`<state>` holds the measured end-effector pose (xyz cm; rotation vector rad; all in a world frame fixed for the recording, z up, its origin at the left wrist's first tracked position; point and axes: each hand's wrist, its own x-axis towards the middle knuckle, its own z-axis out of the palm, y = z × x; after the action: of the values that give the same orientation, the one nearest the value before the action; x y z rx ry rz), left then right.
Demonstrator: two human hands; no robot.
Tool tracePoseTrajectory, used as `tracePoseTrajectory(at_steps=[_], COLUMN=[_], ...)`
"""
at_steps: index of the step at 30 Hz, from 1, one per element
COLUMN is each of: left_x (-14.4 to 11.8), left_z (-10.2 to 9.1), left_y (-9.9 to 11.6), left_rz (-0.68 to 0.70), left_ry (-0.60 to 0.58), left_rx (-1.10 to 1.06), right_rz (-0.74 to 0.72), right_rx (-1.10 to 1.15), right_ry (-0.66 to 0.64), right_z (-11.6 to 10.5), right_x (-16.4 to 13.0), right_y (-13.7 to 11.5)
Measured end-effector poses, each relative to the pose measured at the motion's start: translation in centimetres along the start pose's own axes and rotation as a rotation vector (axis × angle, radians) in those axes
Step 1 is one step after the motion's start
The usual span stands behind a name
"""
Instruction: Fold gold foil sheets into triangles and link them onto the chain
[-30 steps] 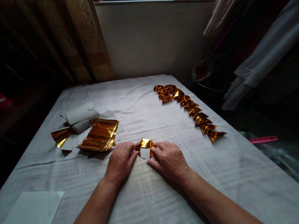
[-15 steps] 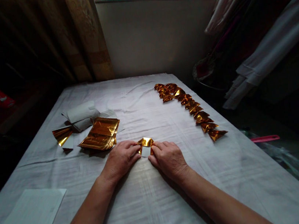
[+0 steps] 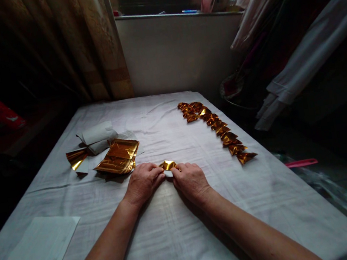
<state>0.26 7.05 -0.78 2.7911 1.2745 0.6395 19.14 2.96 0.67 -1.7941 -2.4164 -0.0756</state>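
Between my two hands, near the middle of the table, is a small piece of gold foil paper (image 3: pixel 167 165) with a white underside, partly folded. My left hand (image 3: pixel 144 181) pinches its left side, fingers closed. On the right side, my right hand (image 3: pixel 192 182) grips it the same way, thumb toward me. The fingers hide both ends of the paper. Just beyond my left hand lies a stack of gold foil sheets (image 3: pixel 117 156). A line of folded gold foil pieces (image 3: pixel 222 130) runs along the right side of the table.
A crumpled white wrapper (image 3: pixel 98 133) and a fanned gold scrap (image 3: pixel 77 157) lie at the back left. A flat white sheet (image 3: pixel 33 257) rests at the front left of the cloth-covered table (image 3: pixel 166 243). Clothes (image 3: pixel 307 46) hang at the right, and a pink-handled item (image 3: pixel 301 163) is beyond the edge.
The foil paper's near white part, flat before, now curves up and shows less. My hands have drawn slightly closer together. The view has tilted up, showing more window.
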Motion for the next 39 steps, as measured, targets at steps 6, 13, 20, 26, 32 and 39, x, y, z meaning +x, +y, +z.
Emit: tracePoseTrajectory(at_steps=[6,13,20,26,32,39], left_x=[-0.6,-0.8,0.7,2.4,2.2,2.1], left_z=[-0.7,-0.1,0.2,-0.3,0.2,0.9], left_y=[0.1,0.5,0.8,1.2,1.0,1.1], left_rz=[0.015,0.019,-0.234,-0.322,-0.315,-0.298], left_ry=[-0.024,0.029,-0.080,-0.184,-0.144,-0.068], left_rx=[-0.026,-0.014,-0.030,0.037,0.016,-0.007], right_rz=[0.007,0.030,0.204,0.298,0.315,0.281], right_rx=[0.058,0.269,0.346,0.281,0.255,0.181], right_ry=[0.086,0.133,0.081,0.035,0.040,0.035], right_z=[0.9,1.4,1.1,0.9,1.3,1.4], right_x=[-0.9,-1.2,-0.5,0.2,0.3,0.3], right_y=[1.0,2.0,2.5,2.2,1.9,1.7])
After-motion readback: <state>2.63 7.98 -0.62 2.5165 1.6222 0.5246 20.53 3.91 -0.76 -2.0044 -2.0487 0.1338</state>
